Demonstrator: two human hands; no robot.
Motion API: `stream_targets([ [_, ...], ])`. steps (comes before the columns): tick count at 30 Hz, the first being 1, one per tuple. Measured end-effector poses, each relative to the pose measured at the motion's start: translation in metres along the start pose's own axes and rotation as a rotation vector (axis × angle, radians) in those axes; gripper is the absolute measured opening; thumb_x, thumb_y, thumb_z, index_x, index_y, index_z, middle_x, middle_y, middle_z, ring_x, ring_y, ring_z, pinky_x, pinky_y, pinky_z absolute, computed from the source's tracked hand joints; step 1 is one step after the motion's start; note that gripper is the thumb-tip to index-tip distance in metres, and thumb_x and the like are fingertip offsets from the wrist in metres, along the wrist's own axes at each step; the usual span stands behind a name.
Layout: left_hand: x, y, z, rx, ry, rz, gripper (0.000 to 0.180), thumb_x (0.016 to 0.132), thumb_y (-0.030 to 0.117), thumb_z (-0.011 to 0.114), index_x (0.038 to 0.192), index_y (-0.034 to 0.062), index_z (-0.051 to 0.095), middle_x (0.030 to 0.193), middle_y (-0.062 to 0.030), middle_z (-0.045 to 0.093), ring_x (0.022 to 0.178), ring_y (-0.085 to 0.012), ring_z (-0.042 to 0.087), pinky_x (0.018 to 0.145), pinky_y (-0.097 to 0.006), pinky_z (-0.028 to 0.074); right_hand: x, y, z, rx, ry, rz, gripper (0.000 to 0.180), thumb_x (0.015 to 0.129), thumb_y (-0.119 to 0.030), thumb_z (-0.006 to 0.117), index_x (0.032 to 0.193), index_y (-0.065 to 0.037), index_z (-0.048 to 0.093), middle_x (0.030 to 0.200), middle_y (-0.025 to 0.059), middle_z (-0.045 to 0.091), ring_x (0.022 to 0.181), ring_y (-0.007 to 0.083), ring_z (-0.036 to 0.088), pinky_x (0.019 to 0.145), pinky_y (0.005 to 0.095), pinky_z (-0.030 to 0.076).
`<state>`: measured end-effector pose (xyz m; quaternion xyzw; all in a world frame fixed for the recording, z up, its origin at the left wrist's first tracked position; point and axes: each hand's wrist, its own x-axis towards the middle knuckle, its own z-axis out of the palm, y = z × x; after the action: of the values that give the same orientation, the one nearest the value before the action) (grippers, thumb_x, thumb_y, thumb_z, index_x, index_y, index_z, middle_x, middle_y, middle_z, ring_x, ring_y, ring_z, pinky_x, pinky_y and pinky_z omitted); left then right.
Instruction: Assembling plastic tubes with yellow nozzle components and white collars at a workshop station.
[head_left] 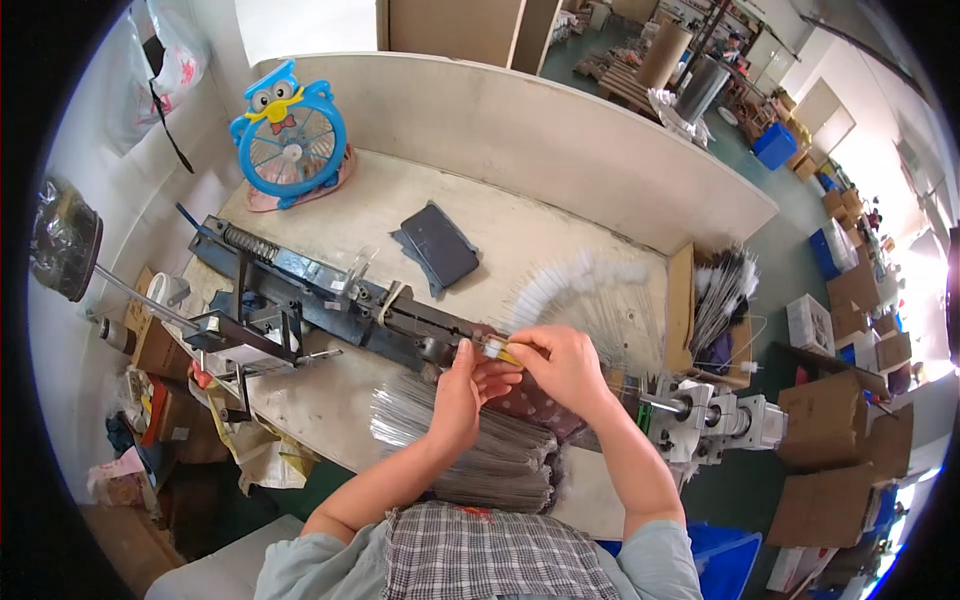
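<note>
Over the front of the bench, my right hand (562, 368) pinches a small yellow-and-white piece (497, 349) between thumb and fingertips. My left hand (460, 398) is cupped just beside it, its thumb raised apart from the loosely bent fingers; nothing shows in its grasp. Both hands are at the right end of a long dark metal fixture (320, 285) with a spring and clamps. Below them lies a thick bundle of thin silvery wires (480, 450). Beyond the right hand, thin-stemmed pieces with white tips (570, 285) spread in a fan.
A dark phone-like slab (440, 245) lies mid-bench, and a blue cartoon-shaped fan (290, 145) stands at the back left. A low partition (520, 135) borders the bench's far side. To the right are a metal-shafted mechanism (710, 415) and an open carton of wires (680, 310).
</note>
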<state>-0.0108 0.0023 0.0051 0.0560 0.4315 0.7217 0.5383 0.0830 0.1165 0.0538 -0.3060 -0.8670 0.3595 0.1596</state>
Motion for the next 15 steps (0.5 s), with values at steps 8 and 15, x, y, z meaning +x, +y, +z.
stream_targets([
  [8, -0.003, -0.01, 0.005, -0.247, 0.052, 0.174, 0.032, 0.097, 0.034, 0.04, 0.103, 0.0051, 0.054, 0.093, -0.0061, 0.061, 0.092, -0.0176, 0.059, 0.085, -0.033, 0.044, -0.015, -0.015, 0.03, -0.304, 0.345, -0.308, 0.026, 0.069, -0.019, 0.072, 0.093, -0.01, 0.066, 0.094, 0.0018, 0.063, 0.091, 0.0224, 0.057, 0.075, 0.036, 0.044],
  [15, 0.002, -0.02, 0.006, -0.223, 0.059, 0.186, 0.011, 0.091, 0.013, 0.052, 0.097, 0.0035, 0.055, 0.095, -0.0062, 0.061, 0.085, -0.0143, 0.062, 0.075, -0.028, 0.05, -0.017, 0.004, 0.021, -0.342, 0.392, -0.458, 0.023, 0.068, -0.017, 0.072, 0.091, -0.015, 0.069, 0.094, -0.0014, 0.062, 0.091, 0.0199, 0.056, 0.075, 0.0343, 0.043],
])
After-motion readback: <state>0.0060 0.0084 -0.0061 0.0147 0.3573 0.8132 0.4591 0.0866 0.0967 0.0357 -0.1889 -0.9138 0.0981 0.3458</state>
